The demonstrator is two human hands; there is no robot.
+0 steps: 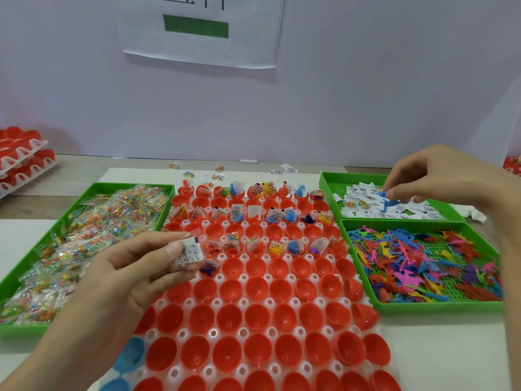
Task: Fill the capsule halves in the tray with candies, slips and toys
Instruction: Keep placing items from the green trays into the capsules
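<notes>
A white tray holds rows of red capsule halves; the far rows carry candies, slips and toys, the near rows are bare. My left hand hovers over the tray's left side and pinches a printed paper slip with a small candy packet behind it. Above the slip bin at the back right, my right hand pinches a blue toy figure among the white slips.
A green bin of wrapped candy packets lies to the left. A green bin of coloured toy figures sits right of the tray. Stacked trays of red halves stand at far left. Two blue halves show near the front.
</notes>
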